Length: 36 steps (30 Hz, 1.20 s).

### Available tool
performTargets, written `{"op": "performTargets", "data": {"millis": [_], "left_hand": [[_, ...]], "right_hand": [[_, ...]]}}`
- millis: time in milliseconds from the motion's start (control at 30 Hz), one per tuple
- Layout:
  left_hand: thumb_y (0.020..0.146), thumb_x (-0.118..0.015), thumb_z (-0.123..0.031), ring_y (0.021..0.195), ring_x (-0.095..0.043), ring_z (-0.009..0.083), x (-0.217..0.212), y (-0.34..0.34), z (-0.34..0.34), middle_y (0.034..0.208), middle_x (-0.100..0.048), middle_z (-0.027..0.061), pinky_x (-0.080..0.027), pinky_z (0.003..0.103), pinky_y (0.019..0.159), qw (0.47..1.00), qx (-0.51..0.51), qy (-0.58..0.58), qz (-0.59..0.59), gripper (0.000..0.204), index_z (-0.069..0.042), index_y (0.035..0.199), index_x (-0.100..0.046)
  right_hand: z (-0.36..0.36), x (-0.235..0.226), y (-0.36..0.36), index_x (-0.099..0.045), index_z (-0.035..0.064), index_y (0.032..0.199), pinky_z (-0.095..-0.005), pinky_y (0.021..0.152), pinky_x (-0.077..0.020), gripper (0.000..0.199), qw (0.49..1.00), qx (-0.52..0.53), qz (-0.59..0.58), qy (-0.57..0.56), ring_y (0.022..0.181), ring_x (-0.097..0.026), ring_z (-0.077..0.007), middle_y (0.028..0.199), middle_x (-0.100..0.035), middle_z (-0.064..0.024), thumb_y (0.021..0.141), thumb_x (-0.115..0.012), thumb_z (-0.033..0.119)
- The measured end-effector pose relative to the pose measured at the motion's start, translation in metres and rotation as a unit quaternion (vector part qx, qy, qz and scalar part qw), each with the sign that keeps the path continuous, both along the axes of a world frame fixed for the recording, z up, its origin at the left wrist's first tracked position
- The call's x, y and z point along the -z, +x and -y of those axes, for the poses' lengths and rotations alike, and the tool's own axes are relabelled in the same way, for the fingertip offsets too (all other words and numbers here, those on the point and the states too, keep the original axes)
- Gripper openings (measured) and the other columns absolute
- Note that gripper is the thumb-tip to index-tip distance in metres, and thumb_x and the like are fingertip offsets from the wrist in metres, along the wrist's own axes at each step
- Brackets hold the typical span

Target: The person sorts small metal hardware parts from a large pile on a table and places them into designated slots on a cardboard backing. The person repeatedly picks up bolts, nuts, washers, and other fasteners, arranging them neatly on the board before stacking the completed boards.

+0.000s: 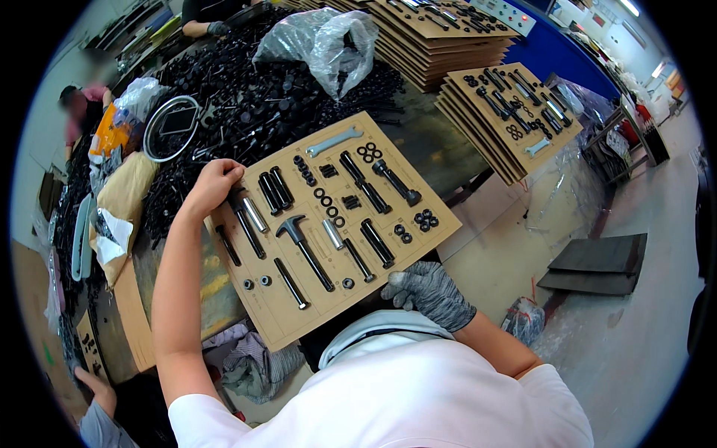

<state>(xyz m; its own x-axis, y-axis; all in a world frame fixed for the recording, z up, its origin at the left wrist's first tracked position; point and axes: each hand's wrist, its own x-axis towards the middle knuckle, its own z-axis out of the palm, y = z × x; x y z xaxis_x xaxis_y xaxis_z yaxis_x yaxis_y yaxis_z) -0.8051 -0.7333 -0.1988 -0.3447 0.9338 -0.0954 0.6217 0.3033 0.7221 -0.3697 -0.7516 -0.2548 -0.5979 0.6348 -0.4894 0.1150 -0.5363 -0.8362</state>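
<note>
Two hands frame one flat brown cardboard sheet (332,224) printed with part outlines, which lies tilted on the cluttered bench (441,149), its long axis running from the lower left up toward the upper right. The bare left hand (214,184) rests at the sheet's far left corner, fingers curled loosely over the edge and over a black bolt with a silver sleeve (246,216); whether it pinches that bolt cannot be told. The right hand (429,293), in a grey knitted glove, sits at the sheet's near edge, fingers bent and holding nothing visible. Near the sheet's middle lies a small black hammer-shaped tool (302,250), its handle pointing toward the near edge, between the two hands and about as near to one as the other. A silver flat wrench (334,140) lies at the sheet's far edge, well away from both hands. Beyond the sheet's far edge spreads a heap of loose black hardware (246,97) with a crumpled clear plastic bag (325,41) on top, and to the sheet's right stand stacks of similar filled cardboard sheets (508,112).
</note>
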Motion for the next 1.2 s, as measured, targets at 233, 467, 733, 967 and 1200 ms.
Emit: {"op": "performTargets", "data": {"millis": [233, 467, 733, 967, 1200], "left_hand": [[0.101, -0.057, -0.018, 0.075, -0.053, 0.0064, -0.003, -0.009, -0.009, 0.084, -0.062, -0.0015, -0.046, 0.026, 0.069, 0.995, 0.061, 0.078, -0.021, 0.023, 0.003, 0.102, -0.067], [0.098, -0.061, -0.02, 0.076, -0.056, 0.008, 0.016, -0.016, -0.015, 0.086, -0.065, 0.0008, -0.047, 0.026, 0.071, 0.99, 0.096, 0.095, 0.045, 0.024, 0.003, 0.104, -0.069], [0.095, -0.063, -0.021, 0.075, -0.057, 0.0102, 0.045, -0.031, -0.042, 0.087, -0.066, 0.0025, -0.048, 0.028, 0.07, 0.979, 0.142, 0.119, 0.081, 0.028, 0.004, 0.107, -0.071], [0.084, -0.063, -0.022, 0.08, -0.07, 0.0299, 0.065, -0.018, -0.07, 0.088, -0.072, 0.0199, -0.053, 0.039, 0.076, 0.971, 0.131, 0.2, 0.013, 0.026, -0.003, 0.095, -0.077], [0.084, -0.062, -0.024, 0.08, -0.07, 0.0304, 0.074, -0.012, -0.087, 0.086, -0.071, 0.0194, -0.053, 0.041, 0.075, 0.983, 0.052, 0.176, -0.029, 0.027, -0.002, 0.094, -0.075]], "right_hand": [[0.021, 0.018, -0.007, -0.069, -0.0026, 0.1, -0.0229, 0.049, -0.0514, 0.028, 0.991, 0.083, -0.04, 0.101, 0.061, -0.066, -0.014, 0.082, -0.072, -0.014, 0.09, -0.071, 0.024], [0.038, 0.029, -0.019, -0.071, -0.0023, 0.092, -0.0217, 0.046, -0.0499, 0.03, 0.965, 0.175, -0.043, 0.19, 0.051, -0.063, -0.0129, 0.072, -0.071, -0.0129, 0.084, -0.074, 0.026], [0.047, 0.042, -0.034, -0.068, -0.0014, 0.089, -0.021, 0.042, -0.0475, 0.023, 0.917, 0.318, -0.061, 0.232, 0.046, -0.06, -0.0116, 0.068, -0.069, -0.0107, 0.084, -0.072, 0.021], [0.037, 0.059, -0.027, -0.064, 0.0052, 0.088, -0.0213, 0.044, -0.0473, 0.014, 0.886, 0.363, -0.081, 0.276, 0.052, -0.062, -0.0115, 0.068, -0.066, -0.0056, 0.086, -0.07, 0.017], [0.027, 0.066, -0.029, -0.06, 0.0103, 0.085, -0.0212, 0.042, -0.0433, 0.011, 0.869, 0.41, -0.069, 0.268, 0.048, -0.056, -0.0098, 0.064, -0.062, -0.0022, 0.087, -0.068, 0.017]]}}
